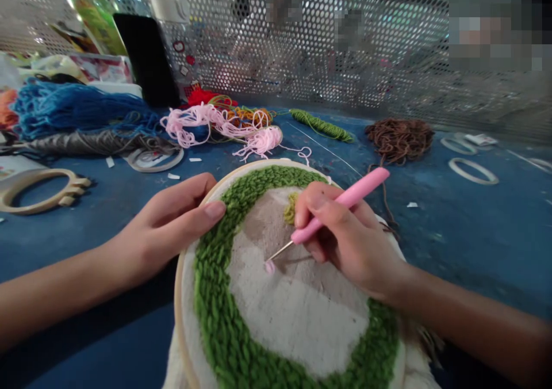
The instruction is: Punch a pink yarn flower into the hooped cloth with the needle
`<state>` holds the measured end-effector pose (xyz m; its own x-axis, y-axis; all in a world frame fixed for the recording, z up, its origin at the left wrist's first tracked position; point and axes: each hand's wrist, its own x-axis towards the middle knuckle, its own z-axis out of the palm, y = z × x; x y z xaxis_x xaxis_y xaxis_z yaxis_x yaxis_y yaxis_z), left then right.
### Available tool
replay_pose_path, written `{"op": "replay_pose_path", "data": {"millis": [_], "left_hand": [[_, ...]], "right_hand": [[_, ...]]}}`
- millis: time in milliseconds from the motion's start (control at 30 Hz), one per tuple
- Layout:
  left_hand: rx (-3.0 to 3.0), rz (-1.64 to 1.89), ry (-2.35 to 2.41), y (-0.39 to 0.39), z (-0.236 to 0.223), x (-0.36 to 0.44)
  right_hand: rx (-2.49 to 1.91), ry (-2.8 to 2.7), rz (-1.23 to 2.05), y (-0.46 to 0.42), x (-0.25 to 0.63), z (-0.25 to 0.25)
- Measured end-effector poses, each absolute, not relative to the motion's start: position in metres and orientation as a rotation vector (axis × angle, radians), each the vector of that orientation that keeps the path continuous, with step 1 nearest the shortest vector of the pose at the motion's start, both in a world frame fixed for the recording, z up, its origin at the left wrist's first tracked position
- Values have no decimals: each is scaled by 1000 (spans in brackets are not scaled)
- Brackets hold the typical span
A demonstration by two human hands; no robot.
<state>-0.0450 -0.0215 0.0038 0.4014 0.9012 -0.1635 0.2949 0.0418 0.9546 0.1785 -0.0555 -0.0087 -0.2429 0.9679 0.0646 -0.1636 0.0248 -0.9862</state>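
Observation:
My left hand (172,222) grips the left rim of an embroidery hoop (180,297), thumb on top of the cloth's edge. Stretched in the hoop is pale cloth (297,325) with a thick ring of green yarn stitches (215,285). Closed around a pink-handled hook (340,205) with a thin metal shaft, my right hand (353,239) rests over the cloth. The hook's tip meets the cloth beside a small pink yarn loop (269,267). A yellow-green patch of yarn (290,208) sits by my right fingers, partly hidden by them.
Behind the hoop lie pink yarn (224,127), a green yarn bundle (321,125), brown yarn (399,140) and blue yarn (81,110). A spare wooden hoop (43,176) is at left. A black phone (146,61) leans near bottles, before a perforated metal panel (310,49).

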Motion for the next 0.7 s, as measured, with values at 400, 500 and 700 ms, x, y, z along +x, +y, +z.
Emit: {"op": "replay_pose_path", "data": {"millis": [400, 500, 700], "left_hand": [[1494, 640, 1149, -20, 5, -44], [1430, 626, 1176, -23, 7, -43], [1463, 655, 1180, -30, 11, -42]], "right_hand": [[-901, -1363, 1436, -59, 181, -6], [-939, -1591, 1332, -62, 179, -4], [-736, -2088, 1137, -65, 177, -4]]}}
